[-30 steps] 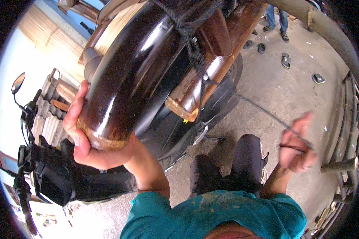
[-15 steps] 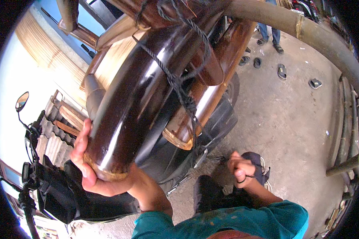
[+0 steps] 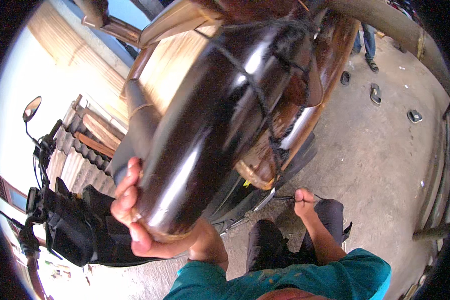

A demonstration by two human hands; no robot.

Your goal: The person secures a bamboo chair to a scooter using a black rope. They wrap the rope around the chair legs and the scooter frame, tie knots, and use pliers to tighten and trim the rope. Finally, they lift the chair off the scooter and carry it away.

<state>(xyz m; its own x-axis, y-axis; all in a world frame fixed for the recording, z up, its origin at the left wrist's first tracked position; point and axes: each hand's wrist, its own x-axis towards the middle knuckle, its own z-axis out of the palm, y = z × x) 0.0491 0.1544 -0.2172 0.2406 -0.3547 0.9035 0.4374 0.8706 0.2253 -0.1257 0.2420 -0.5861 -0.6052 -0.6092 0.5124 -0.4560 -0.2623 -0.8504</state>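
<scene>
My left hand (image 3: 135, 215) is wrapped around the lower end of a thick, dark varnished bamboo pole (image 3: 200, 135), fingers on its left side and palm beneath. Black rope (image 3: 255, 90) runs across this pole and hangs down by a second, thinner brown bamboo pole (image 3: 290, 145) to its right. Beside my knee, my right hand (image 3: 304, 201) is closed in a fist; a thin dark line of rope shows on either side of it. The poles belong to a bamboo piece lying over a black motorbike (image 3: 85, 225), whose seat is mostly hidden.
Loose sandals (image 3: 375, 94) lie on the concrete floor (image 3: 365, 160), near a person's legs (image 3: 367, 42). A thick bamboo pole (image 3: 400, 25) crosses the upper right. Corrugated sheets (image 3: 85, 160) and wood pieces lean by the wall. The motorbike's mirror (image 3: 32, 108) sticks up at left.
The dark pole and my left hand on it have shifted right and slightly down in view. My right hand has drawn into a tighter fist and risen slightly. The whole view has shifted.
</scene>
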